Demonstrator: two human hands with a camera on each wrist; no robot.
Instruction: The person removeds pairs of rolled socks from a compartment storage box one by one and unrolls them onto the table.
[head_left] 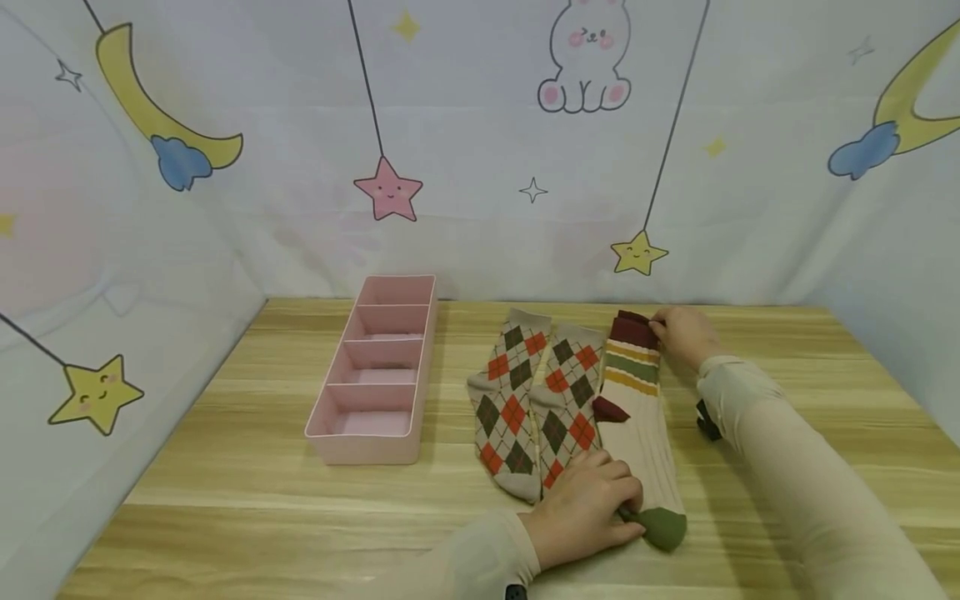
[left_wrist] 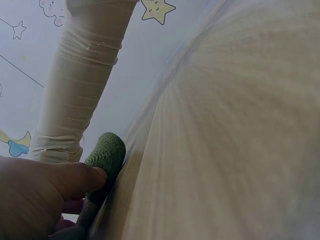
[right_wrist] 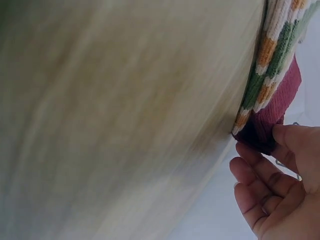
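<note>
A cream striped sock (head_left: pixel 641 442) with a maroon cuff, maroon heel and green toe lies lengthwise on the table. Its layered cuff suggests a second sock beneath, though I cannot tell fully. My right hand (head_left: pixel 684 335) pinches the cuff's right corner between thumb and forefinger; the maroon cuff (right_wrist: pixel 277 102) is slightly lifted in the right wrist view. At the other end my left hand (head_left: pixel 588 510) pinches the fabric by the green toe (left_wrist: pixel 107 152), its thumb on top. Two argyle socks, one left (head_left: pixel 510 408) and one right (head_left: pixel 568 392), lie alongside; the left hand covers the latter's toe.
A pink organizer box (head_left: pixel 420 417) with several compartments stands left of the socks on the wood-grain table (head_left: pixel 247 483). A small black object (head_left: pixel 707 421) shows beside the right forearm. A patterned cloth (head_left: pixel 465 125) hangs behind the table and along its sides.
</note>
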